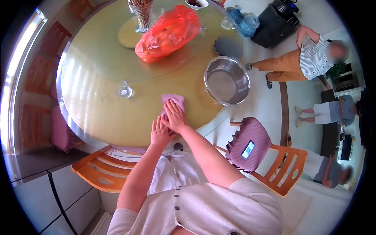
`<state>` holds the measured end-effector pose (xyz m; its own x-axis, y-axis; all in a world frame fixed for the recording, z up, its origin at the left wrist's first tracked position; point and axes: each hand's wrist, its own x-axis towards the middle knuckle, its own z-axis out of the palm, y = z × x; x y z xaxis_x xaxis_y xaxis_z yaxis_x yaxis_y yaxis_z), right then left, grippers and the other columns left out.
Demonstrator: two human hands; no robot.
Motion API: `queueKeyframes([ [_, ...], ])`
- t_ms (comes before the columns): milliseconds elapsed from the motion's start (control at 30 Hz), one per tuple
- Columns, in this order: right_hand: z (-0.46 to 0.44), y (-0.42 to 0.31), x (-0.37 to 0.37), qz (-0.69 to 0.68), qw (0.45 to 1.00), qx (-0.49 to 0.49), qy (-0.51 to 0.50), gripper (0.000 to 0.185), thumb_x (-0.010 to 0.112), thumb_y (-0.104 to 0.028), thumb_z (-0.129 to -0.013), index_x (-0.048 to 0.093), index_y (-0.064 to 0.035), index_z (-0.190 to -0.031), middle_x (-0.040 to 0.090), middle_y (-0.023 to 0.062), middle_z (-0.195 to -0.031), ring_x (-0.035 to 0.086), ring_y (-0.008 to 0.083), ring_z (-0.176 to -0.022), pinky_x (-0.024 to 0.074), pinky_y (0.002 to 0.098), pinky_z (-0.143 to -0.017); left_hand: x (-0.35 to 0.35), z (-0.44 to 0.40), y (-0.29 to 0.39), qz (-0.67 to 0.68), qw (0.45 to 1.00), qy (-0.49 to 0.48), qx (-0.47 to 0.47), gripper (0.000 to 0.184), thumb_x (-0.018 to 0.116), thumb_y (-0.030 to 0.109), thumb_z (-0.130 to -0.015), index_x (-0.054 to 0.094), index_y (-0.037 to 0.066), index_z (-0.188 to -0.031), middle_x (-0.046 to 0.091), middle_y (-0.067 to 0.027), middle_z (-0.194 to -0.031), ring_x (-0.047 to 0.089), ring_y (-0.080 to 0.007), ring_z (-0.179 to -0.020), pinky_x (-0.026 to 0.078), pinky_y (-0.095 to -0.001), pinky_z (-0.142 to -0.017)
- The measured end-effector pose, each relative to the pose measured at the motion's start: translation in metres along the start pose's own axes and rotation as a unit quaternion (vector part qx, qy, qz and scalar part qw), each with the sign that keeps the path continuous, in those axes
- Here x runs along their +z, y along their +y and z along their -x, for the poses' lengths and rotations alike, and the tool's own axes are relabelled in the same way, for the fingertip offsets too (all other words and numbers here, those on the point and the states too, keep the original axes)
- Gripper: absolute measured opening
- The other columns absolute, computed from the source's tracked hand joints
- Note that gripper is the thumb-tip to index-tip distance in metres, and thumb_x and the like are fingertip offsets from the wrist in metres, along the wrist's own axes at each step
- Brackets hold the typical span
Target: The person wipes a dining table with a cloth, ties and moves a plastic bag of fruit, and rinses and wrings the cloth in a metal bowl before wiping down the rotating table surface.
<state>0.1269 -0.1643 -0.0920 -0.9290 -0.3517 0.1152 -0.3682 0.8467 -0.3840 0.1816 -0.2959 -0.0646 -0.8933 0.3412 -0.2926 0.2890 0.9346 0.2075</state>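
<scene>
A folded pink cloth (172, 98) lies on the round, glass-topped table near its front edge. My right hand (175, 116) rests flat over the lower part of this cloth, fingers stretched forward. Just left of it, my left hand (161, 132) is spread palm down, its fingers reaching against the right hand. Whether the left palm also touches cloth is hidden. A clear drinking glass (125, 91) stands to the left of the hands, and a large steel basin (227, 81) sits to the right at the table's edge.
Farther back on the table are a red plastic bag (169, 34), a glass of chopsticks (142, 15) and a bowl (196, 4). A chair with a purple cushion (252, 147) bears a phone (248, 149). A person (313, 58) stands at right, with others beyond.
</scene>
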Motion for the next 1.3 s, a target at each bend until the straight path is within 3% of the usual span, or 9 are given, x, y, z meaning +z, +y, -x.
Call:
queueKeyframes([
  [267, 0.043, 0.051, -0.028, 0.062, 0.995, 0.081, 0.012, 0.074, 0.050, -0.048, -0.089, 0.030, -0.0027, -0.145, 0.026, 0.0141, -0.153, 0.019, 0.0267, -0.143, 0.0136, 0.0420, -0.116, -0.012, -0.016, 0.049, -0.064, 0.992, -0.077, 0.082, 0.098, 0.049, 0.067, -0.081, 0.020, 0.001, -0.148, 0.012, -0.0151, -0.157, 0.005, -0.0253, -0.147, 0.005, -0.0449, -0.117],
  [500, 0.108, -0.010, -0.018, 0.062, 0.973, 0.222, 0.021, 0.073, 0.051, -0.039, -0.090, 0.028, 0.0061, -0.143, 0.021, 0.0259, -0.151, 0.015, 0.0382, -0.143, 0.0113, 0.0499, -0.115, -0.010, 0.028, 0.042, -0.091, 0.976, -0.107, 0.165, 0.099, 0.041, 0.073, -0.081, 0.022, 0.002, -0.148, 0.014, -0.0132, -0.157, 0.006, -0.0244, -0.146, 0.003, -0.0500, -0.116],
  [633, 0.099, -0.049, 0.009, 0.056, 0.989, 0.122, -0.066, 0.066, 0.047, -0.031, -0.089, 0.031, 0.0051, -0.142, 0.021, 0.0229, -0.152, 0.015, 0.0363, -0.143, 0.0097, 0.0492, -0.116, 0.003, 0.060, 0.001, -0.077, 0.987, -0.095, 0.106, 0.105, 0.042, 0.075, -0.078, 0.016, 0.003, -0.150, 0.011, -0.0131, -0.158, 0.005, -0.0242, -0.147, 0.000, -0.0523, -0.115],
  [733, 0.057, -0.062, 0.022, 0.083, 0.995, 0.003, -0.058, 0.067, 0.046, -0.035, -0.089, 0.032, 0.0029, -0.142, 0.021, 0.0197, -0.153, 0.016, 0.0323, -0.144, 0.0105, 0.0453, -0.117, -0.001, 0.061, -0.021, -0.131, 0.987, -0.094, 0.015, 0.105, 0.042, 0.075, -0.079, 0.015, 0.003, -0.150, 0.011, -0.0134, -0.158, 0.005, -0.0242, -0.147, 0.000, -0.0541, -0.115],
  [833, 0.010, -0.056, 0.028, 0.029, 0.999, -0.033, -0.024, 0.069, 0.047, -0.037, -0.089, 0.031, -0.0002, -0.144, 0.021, 0.0166, -0.154, 0.016, 0.0281, -0.144, 0.0103, 0.0415, -0.117, -0.012, 0.045, -0.032, -0.044, 0.997, -0.052, -0.049, 0.100, 0.050, 0.067, -0.080, 0.018, 0.001, -0.148, 0.015, -0.0146, -0.156, 0.008, -0.0263, -0.146, 0.006, -0.0522, -0.116],
  [900, -0.003, -0.040, 0.022, 0.031, 0.999, -0.011, -0.030, 0.071, 0.049, -0.039, -0.088, 0.028, -0.0014, -0.145, 0.021, 0.0158, -0.154, 0.016, 0.0276, -0.144, 0.0103, 0.0413, -0.117, -0.010, 0.031, -0.033, -0.008, 0.997, -0.013, -0.070, 0.099, 0.054, 0.064, -0.080, 0.019, 0.001, -0.148, 0.018, -0.0150, -0.156, 0.010, -0.0273, -0.146, 0.009, -0.0509, -0.116],
  [1000, -0.011, -0.012, 0.010, 0.032, 0.998, 0.030, -0.039, 0.078, 0.052, -0.044, -0.086, 0.024, -0.0038, -0.147, 0.020, 0.0141, -0.155, 0.016, 0.0265, -0.144, 0.0103, 0.0407, -0.118, -0.006, 0.004, -0.030, 0.063, 0.998, 0.001, 0.006, 0.098, 0.061, 0.056, -0.079, 0.020, 0.000, -0.147, 0.022, -0.0157, -0.154, 0.014, -0.0263, -0.145, 0.015, -0.0460, -0.116],
  [1133, 0.022, 0.032, -0.017, 0.064, 0.993, 0.094, -0.018, 0.082, 0.055, -0.045, -0.084, 0.024, -0.0031, -0.147, 0.018, 0.0141, -0.155, 0.015, 0.0276, -0.144, 0.0101, 0.0424, -0.117, -0.019, -0.016, 0.022, -0.015, 0.996, -0.070, 0.052, 0.099, 0.059, 0.058, -0.079, 0.018, 0.000, -0.148, 0.017, -0.0145, -0.156, 0.011, -0.0242, -0.146, 0.011, -0.0452, -0.117],
  [1300, 0.066, 0.030, -0.037, 0.083, 0.982, 0.162, -0.050, 0.082, 0.056, -0.042, -0.085, 0.022, 0.0011, -0.146, 0.016, 0.0201, -0.155, 0.012, 0.0310, -0.145, 0.0101, 0.0448, -0.117, -0.001, 0.001, 0.047, -0.047, 0.992, -0.066, 0.100, 0.100, 0.057, 0.061, -0.080, 0.016, 0.000, -0.149, 0.013, -0.0136, -0.157, 0.008, -0.0256, -0.146, 0.007, -0.0481, -0.117],
])
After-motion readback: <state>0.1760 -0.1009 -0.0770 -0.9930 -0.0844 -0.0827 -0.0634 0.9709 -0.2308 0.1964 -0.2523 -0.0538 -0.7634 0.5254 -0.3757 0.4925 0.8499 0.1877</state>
